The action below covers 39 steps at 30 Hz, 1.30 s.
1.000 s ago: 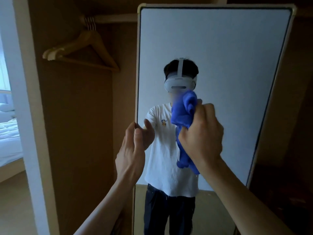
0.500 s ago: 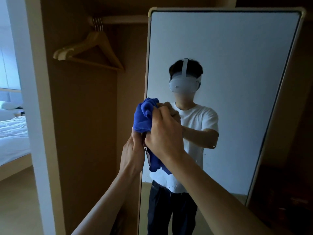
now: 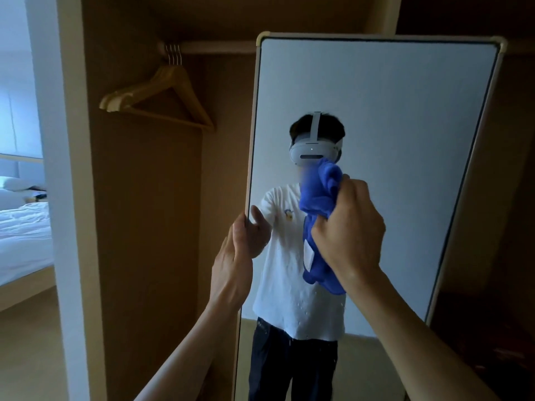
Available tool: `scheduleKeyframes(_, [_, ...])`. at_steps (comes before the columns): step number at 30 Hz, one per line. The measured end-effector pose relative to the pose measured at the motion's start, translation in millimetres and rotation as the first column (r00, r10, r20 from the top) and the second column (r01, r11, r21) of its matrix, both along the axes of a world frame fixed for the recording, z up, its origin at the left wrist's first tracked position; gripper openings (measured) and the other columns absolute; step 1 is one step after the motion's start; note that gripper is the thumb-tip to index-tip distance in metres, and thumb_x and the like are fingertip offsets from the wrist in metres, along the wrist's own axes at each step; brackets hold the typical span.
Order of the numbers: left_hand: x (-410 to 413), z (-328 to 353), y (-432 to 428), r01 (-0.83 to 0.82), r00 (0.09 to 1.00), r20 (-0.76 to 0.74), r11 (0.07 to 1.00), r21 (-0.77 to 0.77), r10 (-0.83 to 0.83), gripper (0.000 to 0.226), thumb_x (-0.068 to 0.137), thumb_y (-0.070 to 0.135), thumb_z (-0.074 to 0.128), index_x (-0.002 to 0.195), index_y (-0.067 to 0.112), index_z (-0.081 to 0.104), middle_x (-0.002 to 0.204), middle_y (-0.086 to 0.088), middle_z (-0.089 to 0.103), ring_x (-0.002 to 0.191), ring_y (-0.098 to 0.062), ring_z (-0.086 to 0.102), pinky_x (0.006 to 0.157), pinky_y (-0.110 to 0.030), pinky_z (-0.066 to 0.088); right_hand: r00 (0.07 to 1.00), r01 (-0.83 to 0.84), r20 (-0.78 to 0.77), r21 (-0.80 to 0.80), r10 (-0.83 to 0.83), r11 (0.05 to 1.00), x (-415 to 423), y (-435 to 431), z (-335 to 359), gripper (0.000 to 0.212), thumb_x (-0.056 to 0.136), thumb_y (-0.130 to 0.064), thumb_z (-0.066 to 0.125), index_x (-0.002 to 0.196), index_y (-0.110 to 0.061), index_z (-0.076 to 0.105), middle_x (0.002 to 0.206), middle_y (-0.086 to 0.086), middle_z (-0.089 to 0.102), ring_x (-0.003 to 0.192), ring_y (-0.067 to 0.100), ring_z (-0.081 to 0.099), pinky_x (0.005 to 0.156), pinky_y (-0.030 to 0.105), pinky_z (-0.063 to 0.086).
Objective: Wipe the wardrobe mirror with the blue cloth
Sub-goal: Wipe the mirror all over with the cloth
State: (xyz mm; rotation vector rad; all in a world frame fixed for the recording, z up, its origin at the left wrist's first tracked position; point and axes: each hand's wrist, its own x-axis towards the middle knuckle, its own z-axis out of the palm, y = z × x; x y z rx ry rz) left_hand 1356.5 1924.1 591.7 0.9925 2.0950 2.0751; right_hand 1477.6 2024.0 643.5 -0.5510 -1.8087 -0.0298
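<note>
I see the right hand (image 3: 350, 227) closed in a fist around the crumpled blue terry cloth (image 3: 318, 198), holding it up against the glass of the tall rectangular wardrobe mirror (image 3: 390, 111) with its pale, round-cornered frame. The cloth bulges out above the knuckles and trails down past the heel of the hand, with a small white tag showing on it. The left hand (image 3: 231, 261) sits lower and to the left of the right one, clasping the mirror's left edge with the thumb along the front and the fingers round behind. Small pale specks dot the glass just below the right hand. In the glass between the two hands I see the person's reflection: a white T-shirt, dark trousers and a white headset. Above and to the left of the left hand, pale wooden coat hangers (image 3: 162, 94) hang bunched on a rail (image 3: 208, 47) inside the brown wardrobe. Far out to the left of that hand lies a bed with white linen (image 3: 23, 235).
</note>
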Motion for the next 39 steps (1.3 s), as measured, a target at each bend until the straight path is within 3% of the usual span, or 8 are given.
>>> scheduleKeyframes(4, [-6,-26,-9,-0.002,0.998,-0.066,0.999,0.036,0.004,0.05,0.093,0.077,0.005,0.114,0.07,0.05,0.113,0.02,0.067,0.108,0.005,0.061,0.083,-0.023,0.04,1.0,0.003,0.004,0.096,-0.003,0.995,-24,-14,-5,0.045,0.063,-0.005,0.082,0.103,-0.002,0.064,0.091,0.011,0.063,0.074,0.028,0.066,0.053,0.011,0.032])
scheduleKeyframes(7, [-13,-28,-8,0.026,0.999,-0.04,0.998,0.061,-0.023,0.043,0.088,0.086,0.003,0.107,0.086,0.042,0.122,0.018,0.068,0.108,0.005,0.062,0.094,-0.029,0.046,0.974,-0.166,0.171,0.095,0.148,0.982,-42,-18,-8,0.044,0.07,-0.005,0.074,0.111,-0.005,0.06,0.102,0.012,0.06,0.093,0.032,0.063,0.079,0.04,0.056])
scheduleKeyframes(12, [-33,-40,-18,0.197,0.975,0.076,0.972,0.126,-0.207,0.072,0.097,0.077,0.007,0.142,0.048,0.055,0.132,0.007,0.07,0.123,-0.014,0.066,0.114,-0.048,0.045,0.856,-0.237,0.507,0.207,0.104,0.949,-44,-25,-5,0.027,0.082,-0.017,0.061,0.109,-0.017,0.059,0.106,0.003,0.057,0.103,0.024,0.054,0.081,0.041,0.054])
scheduleKeyframes(21, [-46,-63,-21,0.268,0.944,0.161,0.955,0.128,-0.287,0.075,0.099,0.07,0.006,0.145,0.037,0.056,0.132,0.005,0.07,0.121,-0.012,0.066,0.106,-0.037,0.048,0.825,-0.159,0.555,0.412,-0.108,0.897,-38,-38,-36,0.032,0.067,-0.012,0.063,0.099,-0.01,0.065,0.097,0.009,0.067,0.089,0.032,0.059,0.07,0.04,0.053])
scheduleKeyframes(25, [-47,-68,-21,0.277,0.923,0.223,0.943,0.186,-0.315,0.061,0.104,0.064,0.011,0.131,0.041,0.061,0.126,0.009,0.073,0.118,-0.006,0.067,0.103,-0.031,0.051,0.793,-0.2,0.608,0.311,-0.033,0.929,-37,-46,-77,0.049,0.062,-0.01,0.072,0.111,-0.01,0.067,0.097,0.004,0.066,0.087,0.027,0.058,0.065,0.037,0.052])
scheduleKeyframes(30, [-47,-72,-23,0.272,0.933,0.196,0.948,0.165,-0.301,0.066,0.1,0.069,0.014,0.134,0.04,0.062,0.129,0.007,0.071,0.121,-0.009,0.066,0.105,-0.037,0.05,0.796,-0.172,0.602,0.323,-0.062,0.931,-33,-45,-71,0.03,0.067,-0.01,0.068,0.096,-0.013,0.063,0.095,0.003,0.064,0.085,0.026,0.055,0.065,0.035,0.046])
scheduleKeyframes(35, [-46,-75,-27,0.304,0.937,0.153,0.948,0.094,-0.315,0.062,0.103,0.065,0.009,0.14,0.044,0.055,0.126,0.017,0.067,0.111,-0.003,0.067,0.087,-0.022,0.051,0.899,-0.032,0.423,0.32,-0.112,0.947,-34,-39,-37,0.019,0.08,-0.015,0.056,0.098,-0.015,0.064,0.098,0.002,0.066,0.087,0.025,0.056,0.063,0.031,0.038])
scheduleKeyframes(39, [-45,-79,-27,0.289,0.94,0.158,0.952,0.103,-0.303,0.056,0.102,0.067,0.014,0.131,0.051,0.06,0.121,0.015,0.072,0.113,-0.002,0.067,0.104,-0.034,0.051,0.841,-0.142,0.538,0.325,-0.059,0.935,-39,-47,-87,0.025,0.077,-0.013,0.051,0.099,-0.013,0.063,0.095,0.003,0.064,0.088,0.026,0.053,0.07,0.038,0.047])
